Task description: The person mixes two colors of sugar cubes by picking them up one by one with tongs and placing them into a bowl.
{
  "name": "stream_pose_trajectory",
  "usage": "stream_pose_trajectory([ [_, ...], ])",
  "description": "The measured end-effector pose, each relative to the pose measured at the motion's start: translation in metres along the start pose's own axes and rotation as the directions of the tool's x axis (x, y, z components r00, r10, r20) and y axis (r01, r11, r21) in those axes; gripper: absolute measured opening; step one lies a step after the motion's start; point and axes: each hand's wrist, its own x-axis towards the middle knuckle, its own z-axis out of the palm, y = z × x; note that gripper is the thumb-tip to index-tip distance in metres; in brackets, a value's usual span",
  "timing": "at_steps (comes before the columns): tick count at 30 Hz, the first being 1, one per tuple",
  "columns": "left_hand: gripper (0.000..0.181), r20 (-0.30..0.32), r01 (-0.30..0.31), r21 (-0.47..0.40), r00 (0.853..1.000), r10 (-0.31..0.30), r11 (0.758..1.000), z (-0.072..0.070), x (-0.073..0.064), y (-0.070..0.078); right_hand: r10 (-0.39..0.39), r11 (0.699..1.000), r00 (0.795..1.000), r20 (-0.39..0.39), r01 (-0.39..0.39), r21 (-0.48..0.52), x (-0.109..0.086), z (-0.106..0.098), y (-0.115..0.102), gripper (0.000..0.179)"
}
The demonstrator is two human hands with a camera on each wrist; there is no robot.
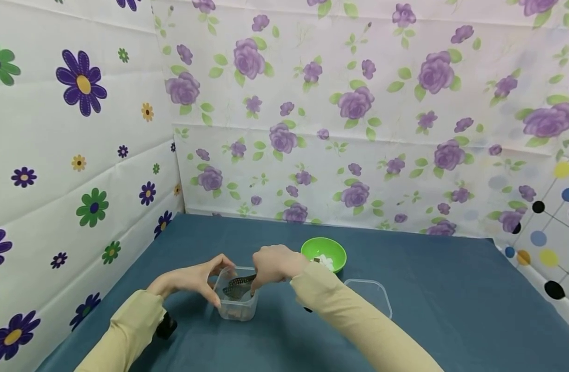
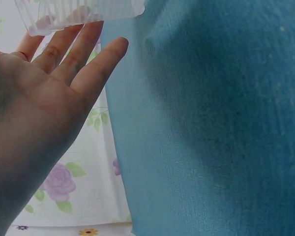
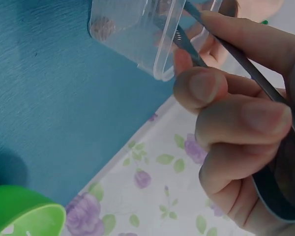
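A clear plastic container (image 1: 238, 311) stands on the blue cloth. My left hand (image 1: 196, 278) grips it from the left, thumb at the near side and fingers at the far rim. In the left wrist view, the fingers of the left hand (image 2: 64, 88) lie against its ribbed wall. My right hand (image 1: 274, 265) holds dark metal tongs (image 1: 239, 288), whose perforated ends reach down inside the container. The right wrist view shows the tongs (image 3: 253, 71) with their bent end in the palm. A small brownish lump (image 3: 104, 28) shows through the container's wall, near the bottom.
Behind the right hand stands a green bowl (image 1: 322, 244) with white pieces (image 1: 326, 262) in it. A clear lid (image 1: 374, 292) lies to the right, partly covered by my right sleeve (image 1: 354, 315). Flowered sheets (image 1: 312, 124) rise behind and at the left.
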Motion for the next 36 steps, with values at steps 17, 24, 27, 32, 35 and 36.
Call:
stream_pose_trajectory([
  [17, 0.068, -0.036, 0.045, 0.028, 0.998, -0.044, 0.999, 0.001, -0.001, 0.000, -0.138, 0.969, 0.968, -0.211, 0.176, 0.175, -0.038, -0.001, 0.045, 0.023],
  [24, 0.072, -0.010, 0.015, 0.004, 1.000, -0.015, 1.000, 0.000, -0.002, -0.001, -0.085, 0.966, 0.964, -0.251, 0.141, 0.214, -0.058, -0.002, 0.073, 0.029],
  [27, 0.072, -0.008, 0.007, 0.001, 1.000, -0.007, 1.000, 0.000, -0.002, -0.001, -0.061, 0.967, 0.963, -0.263, 0.122, 0.223, -0.064, 0.001, 0.087, 0.026],
  [32, 0.073, -0.004, 0.000, -0.001, 1.000, 0.000, 1.000, 0.000, -0.002, -0.001, -0.024, 0.958, 0.962, -0.270, 0.100, 0.270, -0.075, 0.007, 0.113, 0.028],
  [35, 0.072, 0.001, -0.005, -0.002, 1.000, 0.005, 1.000, 0.001, -0.002, -0.001, 0.013, 0.958, 0.963, -0.270, 0.065, 0.280, -0.082, 0.009, 0.126, 0.026],
  [36, 0.072, 0.003, -0.007, -0.005, 1.000, 0.007, 1.000, 0.001, -0.002, -0.001, 0.033, 0.959, 0.963, -0.267, 0.044, 0.279, -0.084, 0.010, 0.131, 0.026],
])
